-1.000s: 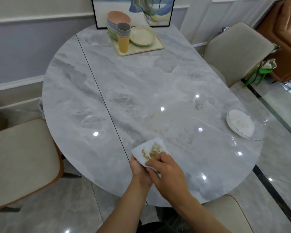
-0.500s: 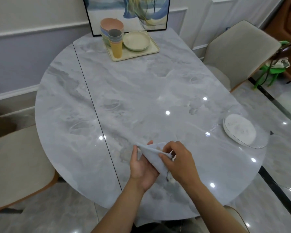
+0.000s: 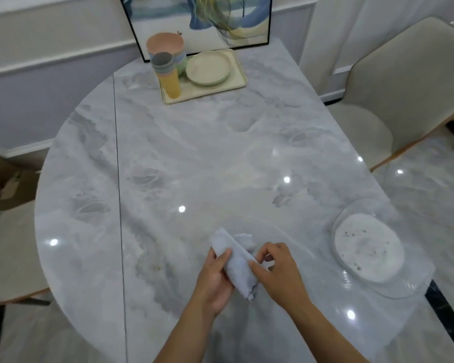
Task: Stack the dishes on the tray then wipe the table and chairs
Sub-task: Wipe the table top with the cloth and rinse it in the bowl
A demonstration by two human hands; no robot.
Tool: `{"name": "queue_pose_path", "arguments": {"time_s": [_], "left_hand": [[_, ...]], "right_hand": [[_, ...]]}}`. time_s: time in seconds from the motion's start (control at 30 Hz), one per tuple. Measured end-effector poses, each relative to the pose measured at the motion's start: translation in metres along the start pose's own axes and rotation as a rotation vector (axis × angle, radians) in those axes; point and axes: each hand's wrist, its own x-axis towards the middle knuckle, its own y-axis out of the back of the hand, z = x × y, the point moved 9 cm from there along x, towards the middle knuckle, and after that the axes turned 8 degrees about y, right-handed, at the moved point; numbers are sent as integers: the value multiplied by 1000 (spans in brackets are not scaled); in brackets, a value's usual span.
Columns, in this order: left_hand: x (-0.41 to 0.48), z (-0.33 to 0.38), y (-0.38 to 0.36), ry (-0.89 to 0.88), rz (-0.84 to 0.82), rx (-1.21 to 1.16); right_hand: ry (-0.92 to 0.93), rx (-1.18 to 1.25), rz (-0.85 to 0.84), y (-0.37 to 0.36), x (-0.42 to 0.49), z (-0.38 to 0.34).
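Over the marble bench (image 3: 220, 153), our left hand (image 3: 215, 280) and right hand (image 3: 282, 273) pinch a folded cloth (image 3: 236, 260); a wide wipe could knock the edge-side glass plate (image 3: 368, 251) off.

Folded cloth (image 3: 235, 260) between both hands

Table (image 3: 194, 153): oval, grey marble.
Tray (image 3: 240, 77): cream, rectangular, 12 o'clock; carries stacked cups (image 3: 168, 74), stacked bowls (image 3: 165, 47), pale plates (image 3: 208, 68).
Clear dish (image 3: 368, 251): crumb-speckled, 4 o'clock edge.
Cloth (image 3: 236, 263): white, rolled, 6 o'clock, held between left grip (image 3: 215, 279) and right grip (image 3: 281, 273).
Beige chair (image 3: 404, 82): 2 o'clock.
Second chair (image 3: 8, 252): 9 o'clock.
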Motion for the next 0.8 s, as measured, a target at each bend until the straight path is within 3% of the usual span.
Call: {"name": "queue_pose_path", "arguments": {"time_s": [0.23,0.4,0.63,0.73,0.8], "left_hand": [[-2,8,-12,-98,48,-83],[-3,-1,7,-116,92,-52],[-9,2,26,-161,123,144],[-13,9,53,-184,189,213],[-17,18,72,-182,196,183]], "right_hand": [[-262,349,-173,-9,14,29],[-292,377,-301,-22,3,30],[-246,357,-293,-35,-6,35],[-294,383,-301,-58,-9,29],[-364,421,-393,-87,-11,17]]}}
